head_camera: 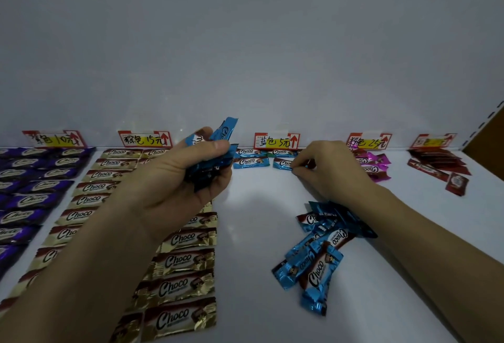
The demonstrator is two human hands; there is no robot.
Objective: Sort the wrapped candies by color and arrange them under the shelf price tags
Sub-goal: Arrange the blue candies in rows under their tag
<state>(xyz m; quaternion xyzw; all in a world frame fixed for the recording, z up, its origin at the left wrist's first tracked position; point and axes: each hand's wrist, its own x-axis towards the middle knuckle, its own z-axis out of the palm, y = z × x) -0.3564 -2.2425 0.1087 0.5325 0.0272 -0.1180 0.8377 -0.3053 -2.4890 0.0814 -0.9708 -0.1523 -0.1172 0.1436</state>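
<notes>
On the white shelf [253, 233], the left hand [174, 179] is raised with its grip closed around a bunch of blue candies [215, 157]. One wrapper sticks up and shows "Cho".

The right hand [330, 170] rests on the shelf, its grip pinching the end of a blue candy [282, 164] that lies flat just below the blue tag [276, 141]. The tag reads "蓝色 5元" beside a red arrow. Three more blue candies [251, 162] marked "Choco" lie in place next to it.

A loose pile of blue candies [316, 255], also "Choco", sits under the right forearm.

- **Gold candies:** rows [180, 260] run down from the tag "粽色 15元" [144, 139].
- **Purple candies:** these [32, 179] lie below a tag ending "10元" [53, 138].
- **Pink candies:** a few [373, 164] lie under "粉色 25元" [369, 141].
- **Red candies:** these [439, 164] lie under the last tag [433, 140], which is too blurred to read.
</notes>
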